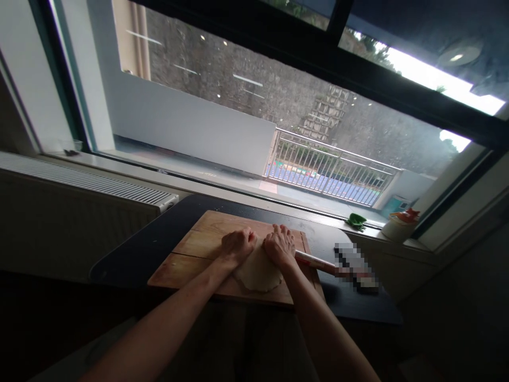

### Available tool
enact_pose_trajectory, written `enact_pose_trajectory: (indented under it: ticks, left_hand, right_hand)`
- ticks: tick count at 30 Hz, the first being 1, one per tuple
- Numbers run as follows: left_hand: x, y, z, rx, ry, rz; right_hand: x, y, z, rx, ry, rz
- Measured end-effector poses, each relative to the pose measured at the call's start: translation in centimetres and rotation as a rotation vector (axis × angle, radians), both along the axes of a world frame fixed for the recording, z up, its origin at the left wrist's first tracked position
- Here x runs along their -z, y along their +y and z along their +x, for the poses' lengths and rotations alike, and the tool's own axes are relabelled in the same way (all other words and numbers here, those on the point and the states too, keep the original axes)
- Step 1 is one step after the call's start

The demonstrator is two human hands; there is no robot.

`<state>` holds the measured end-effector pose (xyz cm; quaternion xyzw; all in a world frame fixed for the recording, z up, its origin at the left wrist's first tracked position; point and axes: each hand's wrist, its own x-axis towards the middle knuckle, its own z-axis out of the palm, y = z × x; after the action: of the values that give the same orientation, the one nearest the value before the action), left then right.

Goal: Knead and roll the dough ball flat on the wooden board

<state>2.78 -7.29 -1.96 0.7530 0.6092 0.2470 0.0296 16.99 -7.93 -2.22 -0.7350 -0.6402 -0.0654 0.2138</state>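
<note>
A flat, rounded sheet of pale dough [260,271] lies on a wooden cutting board [201,233]. My left hand [238,245] is curled into a fist at the dough's upper left edge; whatever its fingers hold, if anything, is hidden. On the upper right part of the dough rests my right hand [280,245], its fingers stretched out and pointing away from me. Just right of that hand, a long thin stick-like thing [316,260], whitish and reddish, reaches across the board's right side; its kind is unclear.
The board sits on a dark table [131,246] below a large window. A blurred-out object [356,265] lies at the table's right. On the sill stand a green item [356,220] and a white pot [398,227]. A radiator [79,212] is at left.
</note>
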Motion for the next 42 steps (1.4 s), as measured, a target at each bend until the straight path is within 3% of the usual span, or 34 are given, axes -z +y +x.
enact_pose_trajectory:
  ticks: [3, 12, 16, 23, 31, 36, 39, 42]
  left_hand:
    - [0.2, 0.1, 0.1, -0.005, -0.004, 0.008]
    - [0.2, 0.2, -0.3, 0.049, -0.030, -0.004]
    - [-0.2, -0.1, -0.3, 0.039, -0.034, -0.018]
    - [-0.2, 0.1, -0.1, 0.034, -0.011, -0.003]
    - [-0.2, 0.0, 0.0, 0.027, -0.022, -0.029]
    - [0.3, 0.8, 0.1, 0.016, -0.048, -0.033]
    - [0.2, 1.9, 0.0, -0.008, -0.093, -0.069]
    - [-1.0, 2.8, 0.1, 0.044, -0.098, -0.177]
  right_hand:
    - [0.2, -0.4, -0.2, -0.004, -0.039, 0.039]
    - [-0.7, 4.0, 1.3, 0.066, 0.061, -0.164]
    - [-0.7, 3.2, 1.1, 0.037, 0.047, -0.162]
    - [0.1, -0.1, -0.4, 0.001, -0.038, 0.005]
    - [-0.5, 2.9, 0.7, 0.056, 0.025, -0.107]
    - [-0.7, 5.3, 1.5, 0.091, 0.125, -0.073]
    - [-0.9, 5.2, 2.2, 0.040, 0.171, -0.018]
    - [-1.0, 3.8, 3.7, -0.006, 0.147, -0.130]
